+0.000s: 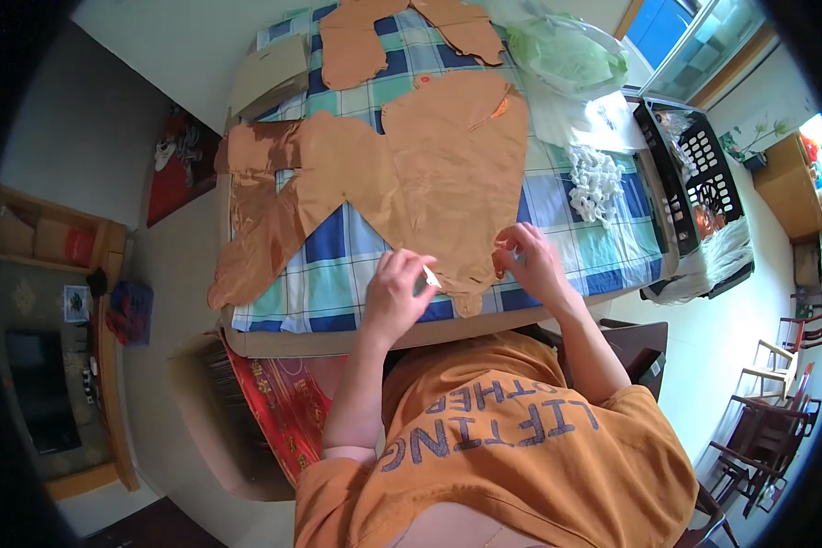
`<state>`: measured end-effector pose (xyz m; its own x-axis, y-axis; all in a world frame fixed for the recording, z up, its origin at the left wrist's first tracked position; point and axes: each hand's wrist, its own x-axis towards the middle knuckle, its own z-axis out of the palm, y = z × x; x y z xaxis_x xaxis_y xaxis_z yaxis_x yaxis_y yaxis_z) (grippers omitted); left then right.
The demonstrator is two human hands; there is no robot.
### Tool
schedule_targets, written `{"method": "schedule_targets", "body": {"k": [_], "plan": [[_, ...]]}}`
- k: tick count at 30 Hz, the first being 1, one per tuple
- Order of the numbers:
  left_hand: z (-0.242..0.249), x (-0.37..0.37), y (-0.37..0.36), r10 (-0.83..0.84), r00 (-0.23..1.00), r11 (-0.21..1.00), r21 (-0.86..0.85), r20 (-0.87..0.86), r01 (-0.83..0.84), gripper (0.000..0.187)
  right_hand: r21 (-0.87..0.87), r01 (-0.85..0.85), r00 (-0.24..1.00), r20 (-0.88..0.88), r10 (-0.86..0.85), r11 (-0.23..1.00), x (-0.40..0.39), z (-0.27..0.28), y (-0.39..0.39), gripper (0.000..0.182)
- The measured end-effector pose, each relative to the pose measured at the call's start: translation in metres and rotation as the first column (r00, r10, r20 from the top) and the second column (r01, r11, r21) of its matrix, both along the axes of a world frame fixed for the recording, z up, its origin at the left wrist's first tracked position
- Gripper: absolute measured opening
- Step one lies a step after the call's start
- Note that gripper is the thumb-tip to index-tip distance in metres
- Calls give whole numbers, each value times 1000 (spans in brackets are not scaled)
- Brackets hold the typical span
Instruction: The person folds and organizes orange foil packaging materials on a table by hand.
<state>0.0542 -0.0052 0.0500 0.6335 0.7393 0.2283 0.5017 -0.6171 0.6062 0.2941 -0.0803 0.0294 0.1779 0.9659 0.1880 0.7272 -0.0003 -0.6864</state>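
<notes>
A flat copper-coloured foil balloon (457, 164) lies on the checked tablecloth in front of me, with a small tab at its near end. My left hand (398, 294) is at the left of that end, thumb and fingers closed on a small white strip (431, 277). At the right edge of the foil, my right hand (528, 260) is pinched. Something copper-coloured shows at its fingertips, too small to make out. A white tangle of knotted strings (595, 185) rests to the right of the balloon.
More copper foil (352, 55) lies at the far side of the table. A clear plastic bag (566, 55) sits at the far right, near a black crate (703, 164) with white strands. An open cardboard box (215, 411) stands below the left table edge.
</notes>
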Motion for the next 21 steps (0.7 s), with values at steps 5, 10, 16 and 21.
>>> {"method": "schedule_targets", "body": {"k": [5, 10, 16, 21], "plan": [[-5, 5, -14, -228, 966, 967, 87, -120, 239, 47, -28, -188, 979, 79, 190, 982, -5, 15, -20, 31], [-24, 9, -13, -225, 967, 967, 95, -120, 236, 41, 28, -276, 951, 150, 269, 961, -4, 9, -20, 40], [-24, 13, -11, -189, 981, 972, 133, -40, 193, 25, 41, -277, 953, 140, 269, 960, -5, 5, -12, 33], [-25, 15, -12, -198, 979, 969, 161, 42, 189, 16, 72, -281, 956, 113, 272, 957, -4, 1, -11, 25]]}}
